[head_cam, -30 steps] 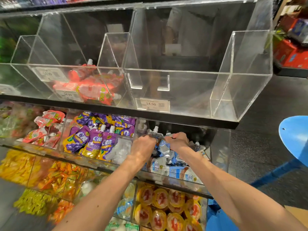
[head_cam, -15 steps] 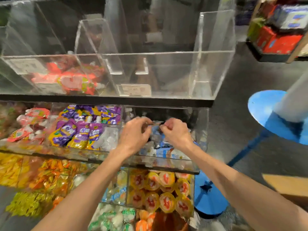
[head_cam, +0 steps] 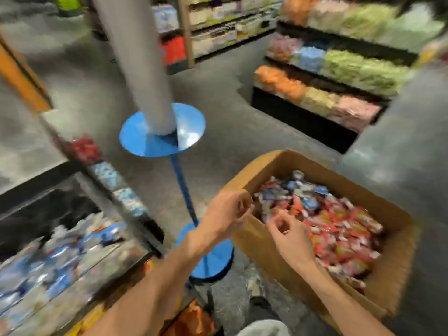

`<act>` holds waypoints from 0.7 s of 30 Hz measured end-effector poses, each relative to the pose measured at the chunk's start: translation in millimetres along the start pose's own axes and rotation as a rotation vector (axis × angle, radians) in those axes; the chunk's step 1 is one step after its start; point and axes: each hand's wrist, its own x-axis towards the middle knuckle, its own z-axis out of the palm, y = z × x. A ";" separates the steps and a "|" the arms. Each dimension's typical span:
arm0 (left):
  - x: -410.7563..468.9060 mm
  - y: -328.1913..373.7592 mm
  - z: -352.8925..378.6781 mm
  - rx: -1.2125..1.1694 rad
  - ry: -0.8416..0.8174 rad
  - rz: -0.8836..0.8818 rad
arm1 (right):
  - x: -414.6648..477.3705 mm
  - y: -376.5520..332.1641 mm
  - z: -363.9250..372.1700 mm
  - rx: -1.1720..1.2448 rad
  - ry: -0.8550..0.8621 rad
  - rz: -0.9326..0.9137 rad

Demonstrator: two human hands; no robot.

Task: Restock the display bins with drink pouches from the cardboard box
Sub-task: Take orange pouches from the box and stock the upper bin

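An open cardboard box (head_cam: pixel 264 241) stands on the floor at the lower right, heaped with red and blue drink pouches (head_cam: pixel 339 226). My left hand (head_cam: pixel 228 212) hovers at the box's near left corner, fingers loosely curled, holding nothing. My right hand (head_cam: pixel 288 235) is over the box's near wall, fingers loosely curled and empty too. At the lower left the clear display bin (head_cam: pixel 114 253) holds blue and white pouches (head_cam: pixel 48 258). The frame is blurred by motion.
A grey pillar with a blue collar (head_cam: pixel 162 132) and a blue base disc (head_cam: pixel 213 258) stands between the bin and the box. Shelves of snack bags (head_cam: pixel 339 76) line the far right across the grey floor. My shoe (head_cam: pixel 261 309) is near the bottom edge.
My view has swung right, from the shelf of bins to the box on the floor. Both hands left the blue pouches in the bin and now hang empty over the box.
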 end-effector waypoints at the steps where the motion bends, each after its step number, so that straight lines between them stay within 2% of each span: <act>1: 15.9 3.9 27.7 0.004 -0.109 0.014 | 2.5 22.4 -12.1 0.005 0.018 0.073; 4: 56.5 12.9 104.7 0.065 -0.411 0.006 | 12.0 86.1 -40.5 -0.048 0.060 0.303; 6: 78.5 11.7 152.3 0.090 -0.542 -0.050 | 20.9 125.7 -55.1 -0.077 0.109 0.392; 10: 112.0 12.4 222.6 0.068 -0.698 -0.211 | 46.2 191.3 -75.1 -0.114 0.081 0.570; 14: 140.4 -9.7 280.1 0.198 -0.807 -0.213 | 73.1 247.6 -76.3 -0.259 -0.065 0.739; 17: 151.3 -31.3 314.5 0.316 -0.906 -0.111 | 88.5 274.0 -69.8 -0.354 -0.216 0.759; 21: 150.7 -54.7 346.2 0.603 -1.056 0.113 | 101.0 297.6 -57.5 -0.340 -0.354 0.732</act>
